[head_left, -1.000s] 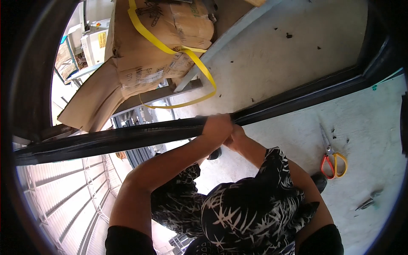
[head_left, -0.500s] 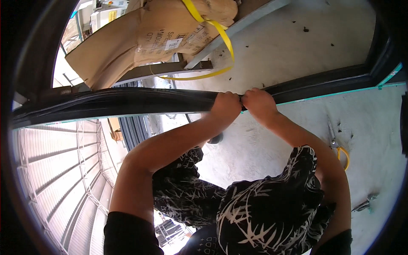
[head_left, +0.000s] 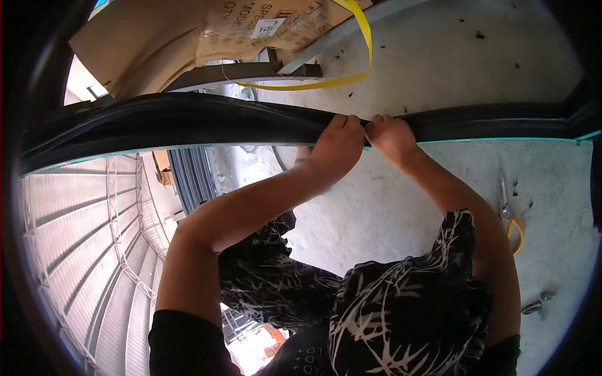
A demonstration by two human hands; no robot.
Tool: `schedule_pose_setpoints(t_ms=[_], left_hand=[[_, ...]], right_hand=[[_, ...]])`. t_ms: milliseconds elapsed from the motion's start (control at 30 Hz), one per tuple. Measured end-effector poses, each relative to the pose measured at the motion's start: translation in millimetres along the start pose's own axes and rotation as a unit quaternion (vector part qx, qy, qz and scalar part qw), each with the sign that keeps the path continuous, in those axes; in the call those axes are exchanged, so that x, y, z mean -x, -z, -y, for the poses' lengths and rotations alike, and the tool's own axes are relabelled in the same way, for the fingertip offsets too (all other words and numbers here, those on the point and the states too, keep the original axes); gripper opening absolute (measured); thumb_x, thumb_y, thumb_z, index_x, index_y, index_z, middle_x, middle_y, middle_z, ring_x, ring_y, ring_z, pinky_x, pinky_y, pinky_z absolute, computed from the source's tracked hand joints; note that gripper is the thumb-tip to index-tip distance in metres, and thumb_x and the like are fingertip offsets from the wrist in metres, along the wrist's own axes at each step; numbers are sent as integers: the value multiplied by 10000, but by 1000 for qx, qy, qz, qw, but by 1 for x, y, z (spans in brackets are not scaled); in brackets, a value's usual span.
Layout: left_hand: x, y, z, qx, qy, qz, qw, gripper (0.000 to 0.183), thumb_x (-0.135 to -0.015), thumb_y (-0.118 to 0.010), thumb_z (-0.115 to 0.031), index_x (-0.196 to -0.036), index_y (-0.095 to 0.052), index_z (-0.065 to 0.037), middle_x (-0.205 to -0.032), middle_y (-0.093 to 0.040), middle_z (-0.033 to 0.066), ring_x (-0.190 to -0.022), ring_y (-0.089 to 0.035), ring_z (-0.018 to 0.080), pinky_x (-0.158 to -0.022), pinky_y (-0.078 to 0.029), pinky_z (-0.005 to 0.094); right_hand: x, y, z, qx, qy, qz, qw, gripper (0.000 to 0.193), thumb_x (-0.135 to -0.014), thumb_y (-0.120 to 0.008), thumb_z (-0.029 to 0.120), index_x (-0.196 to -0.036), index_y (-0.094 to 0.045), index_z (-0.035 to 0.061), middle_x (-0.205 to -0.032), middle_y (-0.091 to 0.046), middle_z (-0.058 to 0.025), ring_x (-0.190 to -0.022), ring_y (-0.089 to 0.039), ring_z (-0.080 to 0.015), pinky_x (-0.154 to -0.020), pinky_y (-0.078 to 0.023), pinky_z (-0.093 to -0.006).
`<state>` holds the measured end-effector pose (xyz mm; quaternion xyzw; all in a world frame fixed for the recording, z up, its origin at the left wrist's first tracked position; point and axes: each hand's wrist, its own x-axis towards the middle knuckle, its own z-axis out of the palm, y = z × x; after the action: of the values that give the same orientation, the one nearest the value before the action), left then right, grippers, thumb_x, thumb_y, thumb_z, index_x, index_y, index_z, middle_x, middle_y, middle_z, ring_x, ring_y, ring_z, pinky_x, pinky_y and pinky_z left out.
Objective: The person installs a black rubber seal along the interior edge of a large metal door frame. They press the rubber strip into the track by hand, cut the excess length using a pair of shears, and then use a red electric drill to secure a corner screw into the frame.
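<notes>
A long dark frame bar [head_left: 501, 120] runs across the view along the top edge of a glass pane [head_left: 401, 207]. A black rubber strip [head_left: 188, 119] lies on that bar and bulges up to the left of my hands. My left hand [head_left: 337, 143] curls over the strip, fingers closed on it. Just to its right, almost touching it, my right hand [head_left: 390, 134] pinches the same strip against the bar. Both forearms reach up from below. The glass mirrors a black-and-white patterned garment [head_left: 407, 313].
A brown cardboard box [head_left: 188, 31] with a loose yellow strap [head_left: 364, 44] lies on the concrete floor beyond the bar. Scissors with yellow-orange handles [head_left: 511, 219] and a small metal piece [head_left: 538, 306] lie at the right. The glass at left reflects a ribbed metal roof [head_left: 81, 238].
The bar now sits level and higher in the picture. Both hands have slid to the right along the strip and stay close together; the box has moved up toward the top edge.
</notes>
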<state>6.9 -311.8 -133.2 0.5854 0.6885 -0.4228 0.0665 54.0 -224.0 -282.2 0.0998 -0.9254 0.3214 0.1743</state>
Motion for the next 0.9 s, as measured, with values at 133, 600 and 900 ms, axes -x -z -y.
schedule_pose_setpoints(t_ms=[133,600,900], left_hand=[[3,-1,3,16,-15,-8,1000,45,-711,-596,-130,-704,-641,-130,-752,-573,0,-847,-522,163,-761,-411,283],[-12,-1,2,72,-29,0,997,51,-698,-623,-111,-667,-663,-113,-756,-600,11,-835,-565,180,-706,-469,291],[-34,-8,-18,58,-5,24,998,62,-703,-615,-107,-699,-676,-116,-794,-606,27,-861,-561,195,-724,-452,319]], right_hand=[[0,1,2,9,-31,9,999,23,-708,-625,125,-721,-623,106,-747,-596,-51,-743,-628,-206,-573,-540,-331],[32,72,-4,-85,-188,5,978,37,-763,-624,115,-729,-615,105,-747,-614,-77,-720,-643,-266,-626,-520,-371],[60,53,22,-204,-247,-24,947,85,-815,-653,168,-872,-657,105,-727,-639,-94,-698,-634,-282,-637,-507,-417]])
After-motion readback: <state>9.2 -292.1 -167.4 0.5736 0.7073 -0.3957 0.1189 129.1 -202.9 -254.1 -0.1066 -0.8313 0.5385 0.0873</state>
